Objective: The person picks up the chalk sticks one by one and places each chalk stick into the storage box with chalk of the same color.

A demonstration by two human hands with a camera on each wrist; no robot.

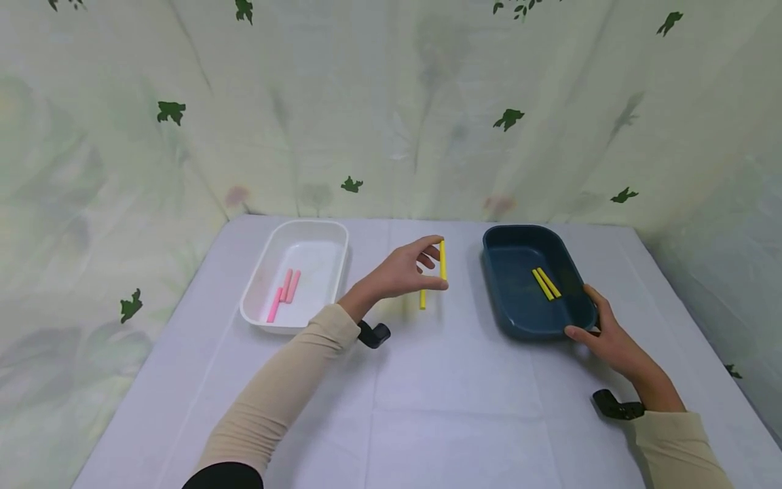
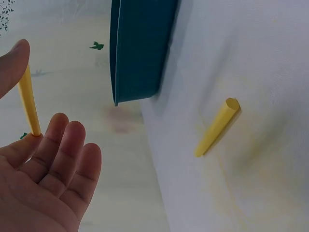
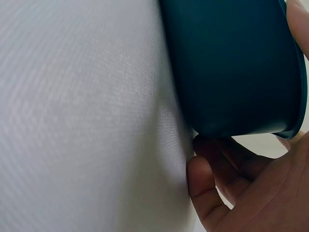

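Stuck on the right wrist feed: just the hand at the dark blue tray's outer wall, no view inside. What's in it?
Observer: Two yellow sticks lie side by side in the dark blue tray.
Operator: Anything being held elsewhere?
Observer: The left hand pinches another yellow stick by its two ends.
Operator: Any more yellow ones lying out?
Observer: Yes, one more yellow stick lies on the white tablecloth.
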